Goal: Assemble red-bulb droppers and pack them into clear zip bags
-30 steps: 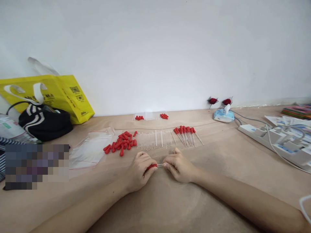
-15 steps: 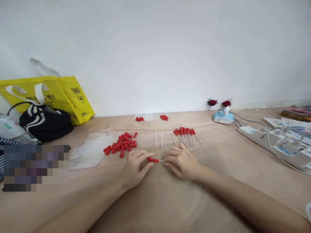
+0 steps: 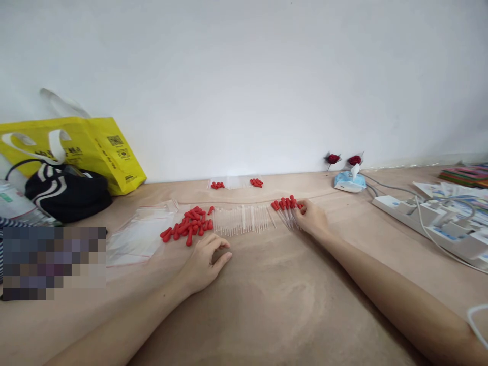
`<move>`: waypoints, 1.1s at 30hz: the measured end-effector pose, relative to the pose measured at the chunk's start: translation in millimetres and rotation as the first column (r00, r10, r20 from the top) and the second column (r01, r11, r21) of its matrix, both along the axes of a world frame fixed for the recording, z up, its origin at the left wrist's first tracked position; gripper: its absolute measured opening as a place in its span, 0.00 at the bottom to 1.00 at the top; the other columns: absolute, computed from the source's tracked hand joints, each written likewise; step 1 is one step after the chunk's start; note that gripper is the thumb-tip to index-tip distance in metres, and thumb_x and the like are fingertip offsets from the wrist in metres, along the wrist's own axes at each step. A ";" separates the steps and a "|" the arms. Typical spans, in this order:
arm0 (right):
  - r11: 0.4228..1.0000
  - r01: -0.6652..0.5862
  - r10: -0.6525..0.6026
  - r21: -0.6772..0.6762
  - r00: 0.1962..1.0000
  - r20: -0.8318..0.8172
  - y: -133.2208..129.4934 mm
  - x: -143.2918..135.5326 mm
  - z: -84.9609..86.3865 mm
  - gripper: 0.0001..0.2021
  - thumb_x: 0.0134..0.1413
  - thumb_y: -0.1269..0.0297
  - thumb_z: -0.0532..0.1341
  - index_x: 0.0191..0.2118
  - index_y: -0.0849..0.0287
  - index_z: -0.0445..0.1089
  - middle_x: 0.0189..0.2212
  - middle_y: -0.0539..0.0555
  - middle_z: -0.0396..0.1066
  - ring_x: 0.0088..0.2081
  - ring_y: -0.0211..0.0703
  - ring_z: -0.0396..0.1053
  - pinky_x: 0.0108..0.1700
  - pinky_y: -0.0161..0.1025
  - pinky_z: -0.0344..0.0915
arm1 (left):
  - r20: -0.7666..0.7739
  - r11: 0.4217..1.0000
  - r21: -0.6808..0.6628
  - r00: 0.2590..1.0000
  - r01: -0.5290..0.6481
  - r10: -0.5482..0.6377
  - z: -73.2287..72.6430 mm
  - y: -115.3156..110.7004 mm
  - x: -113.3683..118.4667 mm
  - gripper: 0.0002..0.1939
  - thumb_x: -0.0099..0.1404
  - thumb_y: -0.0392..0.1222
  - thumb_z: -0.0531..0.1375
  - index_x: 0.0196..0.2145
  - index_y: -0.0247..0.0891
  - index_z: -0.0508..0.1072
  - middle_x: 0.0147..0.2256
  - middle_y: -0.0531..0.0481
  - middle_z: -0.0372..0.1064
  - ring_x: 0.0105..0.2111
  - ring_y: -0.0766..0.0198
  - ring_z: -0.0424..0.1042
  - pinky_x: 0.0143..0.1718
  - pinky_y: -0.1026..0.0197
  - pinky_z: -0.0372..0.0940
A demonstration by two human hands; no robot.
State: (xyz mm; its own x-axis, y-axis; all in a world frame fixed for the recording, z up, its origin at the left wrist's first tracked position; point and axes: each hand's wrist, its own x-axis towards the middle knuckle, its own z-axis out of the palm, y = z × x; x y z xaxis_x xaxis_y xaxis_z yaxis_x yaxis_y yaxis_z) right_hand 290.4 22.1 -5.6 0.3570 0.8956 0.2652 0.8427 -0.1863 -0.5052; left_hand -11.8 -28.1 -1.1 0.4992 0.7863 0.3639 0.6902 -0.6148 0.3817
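Note:
My left hand [image 3: 203, 262] rests on the brown table [image 3: 267, 295] with fingers loosely apart, holding nothing, just below a pile of red rubber caps [image 3: 188, 227]. To the right of the pile lies a row of clear dropper tubes [image 3: 242, 219]. My right hand [image 3: 313, 218] reaches to the right end of a row of finished droppers with red caps [image 3: 282, 206]. Its fingertips pinch a dropper that lies against that row.
An empty clear zip bag [image 3: 137, 235] lies left of the caps. A yellow bag [image 3: 95, 147] and a black bag [image 3: 68, 190] stand at the back left. Small bags with red caps [image 3: 236, 183] lie by the wall. A tissue pack [image 3: 348, 180] and a power strip [image 3: 430, 221] sit at the right.
Both hands held one dropper together at the table's middle. My left hand let go and stayed; my right hand carried the dropper up and right to the finished row.

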 end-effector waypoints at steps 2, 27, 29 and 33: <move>1.000 0.005 -0.003 -0.029 0.998 0.063 2.9 -2.2 -2.5 0.15 0.51 0.62 0.51 0.44 0.55 0.68 0.30 0.53 0.73 0.35 0.47 0.69 0.33 0.37 0.55 | -0.011 1.000 0.004 1.000 0.008 -0.008 -1.1 0.6 -0.6 0.06 0.60 0.41 0.53 0.33 0.38 0.67 0.31 0.49 0.65 0.33 0.61 0.65 0.36 0.57 0.61; 0.956 -0.114 0.202 -0.271 0.925 0.323 11.8 -61.4 22.7 0.12 0.49 0.62 0.53 0.30 0.60 0.72 0.31 0.59 0.71 0.37 0.51 0.67 0.42 0.49 0.49 | -0.120 0.933 0.174 0.933 -0.315 0.338 23.3 18.4 -1.2 0.08 0.59 0.43 0.53 0.30 0.39 0.70 0.33 0.47 0.69 0.38 0.54 0.65 0.38 0.52 0.55; 0.954 -0.107 0.200 -0.281 0.924 0.327 15.1 -64.4 22.5 0.11 0.48 0.64 0.53 0.32 0.60 0.72 0.33 0.61 0.71 0.38 0.53 0.67 0.41 0.49 0.49 | -0.211 0.895 0.180 0.873 -0.407 0.440 36.2 43.1 -3.4 0.09 0.59 0.41 0.52 0.34 0.39 0.70 0.38 0.45 0.70 0.43 0.51 0.64 0.41 0.51 0.54; 0.950 -0.099 0.200 -0.295 0.921 0.336 18.6 -69.4 22.2 0.10 0.47 0.67 0.54 0.32 0.61 0.72 0.34 0.63 0.71 0.38 0.53 0.67 0.40 0.49 0.50 | -0.383 0.892 0.059 0.815 -0.448 0.435 53.3 97.9 -1.1 0.10 0.58 0.39 0.54 0.38 0.39 0.71 0.42 0.44 0.69 0.46 0.50 0.64 0.45 0.49 0.52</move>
State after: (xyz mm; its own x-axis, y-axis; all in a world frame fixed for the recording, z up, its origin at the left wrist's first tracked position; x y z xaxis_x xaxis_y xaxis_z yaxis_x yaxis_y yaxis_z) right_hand 221.0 40.7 16.6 0.1401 0.9857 0.0931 0.9850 -0.1292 -0.1141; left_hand -13.0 69.8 52.2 0.1879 0.9635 0.1908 0.9783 -0.2009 0.0514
